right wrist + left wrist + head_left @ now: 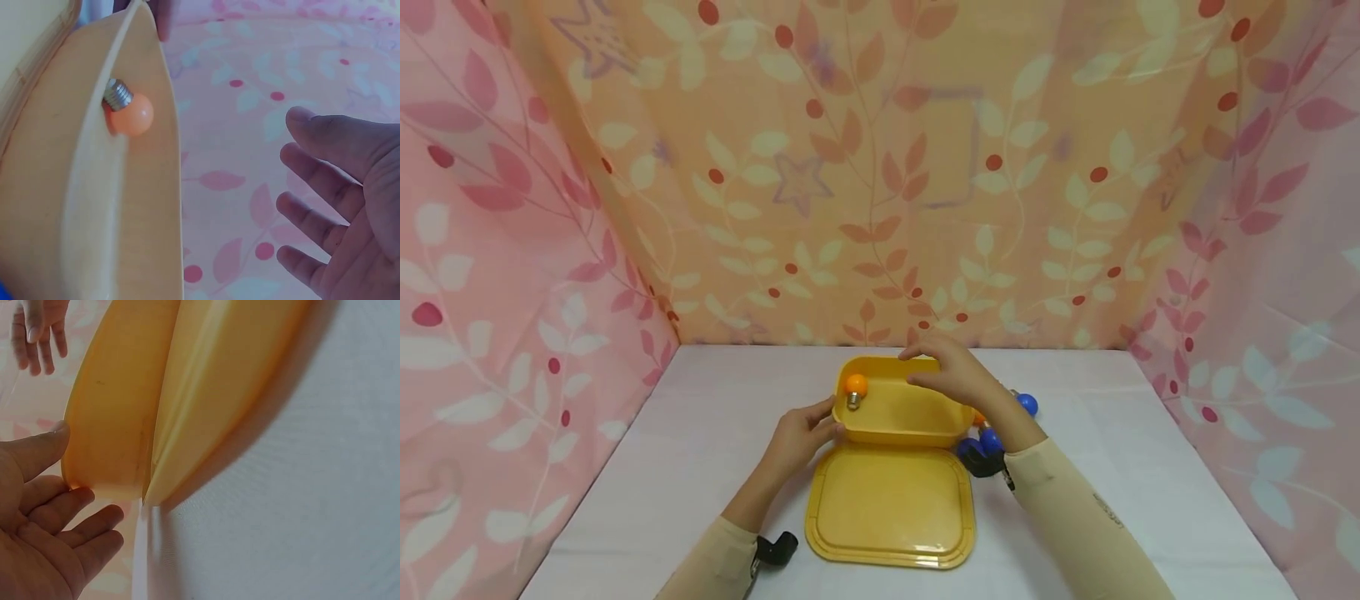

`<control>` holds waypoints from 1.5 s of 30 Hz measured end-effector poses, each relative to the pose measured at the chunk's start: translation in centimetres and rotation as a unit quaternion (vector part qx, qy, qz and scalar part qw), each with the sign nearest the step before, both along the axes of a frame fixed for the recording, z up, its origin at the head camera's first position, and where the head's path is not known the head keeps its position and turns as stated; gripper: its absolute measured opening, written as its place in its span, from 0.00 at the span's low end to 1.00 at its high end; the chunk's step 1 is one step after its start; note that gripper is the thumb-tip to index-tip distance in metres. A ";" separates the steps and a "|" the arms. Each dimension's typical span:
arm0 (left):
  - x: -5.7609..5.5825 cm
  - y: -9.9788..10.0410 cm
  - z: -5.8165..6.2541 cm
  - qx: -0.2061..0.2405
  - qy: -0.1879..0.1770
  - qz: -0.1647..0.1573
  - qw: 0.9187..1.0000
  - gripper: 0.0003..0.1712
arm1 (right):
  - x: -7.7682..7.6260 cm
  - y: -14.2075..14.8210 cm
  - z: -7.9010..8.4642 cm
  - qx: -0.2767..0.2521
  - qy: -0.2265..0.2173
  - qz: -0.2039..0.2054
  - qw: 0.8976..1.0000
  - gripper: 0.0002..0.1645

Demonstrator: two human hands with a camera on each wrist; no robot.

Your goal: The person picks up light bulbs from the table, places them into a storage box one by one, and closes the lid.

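A yellow plastic box (910, 439), uncovered, stands on the table with an orange bulb (856, 386) lying inside at its left end. My left hand (801, 433) touches the box's left front corner; its thumb (53, 440) and fingers rest against the outer wall, loosely bent. Over the right part of the box hovers my right hand (955, 375), fingers apart and nothing in them. In the right wrist view the orange bulb (134, 115) shows its metal screw base, and that hand (350, 200) is apart from the box wall.
The yellow lid (891, 508) lies flat in front of the box. Right of the box, partly hidden by my right forearm, are several blue bulbs (1027, 405) and some orange. Patterned cloth walls (880, 208) enclose the white table (715, 383) at the back and sides.
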State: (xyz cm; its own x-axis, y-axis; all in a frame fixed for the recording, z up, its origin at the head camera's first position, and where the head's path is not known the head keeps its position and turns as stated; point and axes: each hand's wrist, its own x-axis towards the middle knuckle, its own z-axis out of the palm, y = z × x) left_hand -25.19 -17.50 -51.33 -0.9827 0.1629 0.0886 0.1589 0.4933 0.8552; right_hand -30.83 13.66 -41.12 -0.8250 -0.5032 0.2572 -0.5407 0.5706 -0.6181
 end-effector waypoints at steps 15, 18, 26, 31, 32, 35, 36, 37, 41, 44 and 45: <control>0.1 0.1 0.1 -0.007 0.001 0.005 1.000 0.36 | 5.1 6.4 -0.4 0.002 0.074 -0.023 0.997 0.20; 0.1 0.1 0.0 -0.006 0.000 0.002 1.000 0.36 | 5.5 8.0 -0.9 -0.006 0.072 -0.048 0.996 0.20; 0.3 0.2 0.2 -0.004 -0.001 0.007 1.000 0.37 | 4.8 11.2 -1.9 -0.015 0.081 -0.081 0.993 0.22; 0.3 0.1 0.2 -0.010 0.001 0.005 1.000 0.37 | 4.0 12.9 -2.6 0.003 0.063 -0.098 0.993 0.22; 0.3 0.1 0.2 -0.010 0.002 0.006 1.000 0.37 | 3.9 13.2 -2.8 0.005 0.057 -0.099 0.993 0.22; 0.2 0.0 0.0 -0.005 0.006 0.007 1.000 0.37 | 3.3 14.3 -3.6 0.017 0.041 -0.100 0.994 0.22; 0.2 0.0 0.0 -0.002 0.006 0.007 1.000 0.36 | 3.1 14.7 -3.9 0.022 0.035 -0.098 0.994 0.22; 0.2 0.0 0.0 0.000 0.006 0.006 1.000 0.36 | 3.0 15.1 -4.1 0.026 0.027 -0.098 0.994 0.22; 0.0 0.0 -0.1 0.007 -0.003 0.000 1.000 0.36 | 2.6 16.5 -5.0 0.042 0.001 -0.107 0.993 0.23; 0.0 0.1 -0.1 0.003 -0.006 -0.001 1.000 0.36 | 2.6 17.4 -5.6 0.039 -0.026 -0.122 0.991 0.24; 0.0 0.1 -0.1 0.001 -0.006 -0.001 1.000 0.36 | 2.6 17.6 -5.9 0.037 -0.034 -0.127 0.991 0.24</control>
State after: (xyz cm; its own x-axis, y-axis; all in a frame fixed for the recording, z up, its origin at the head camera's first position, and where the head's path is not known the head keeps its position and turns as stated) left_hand -25.15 -17.42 -51.41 -0.9833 0.1649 0.0766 0.1493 0.4919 0.8577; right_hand -28.26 31.26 -46.99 -0.9415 -0.2936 0.1657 -0.3326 0.7281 -0.5994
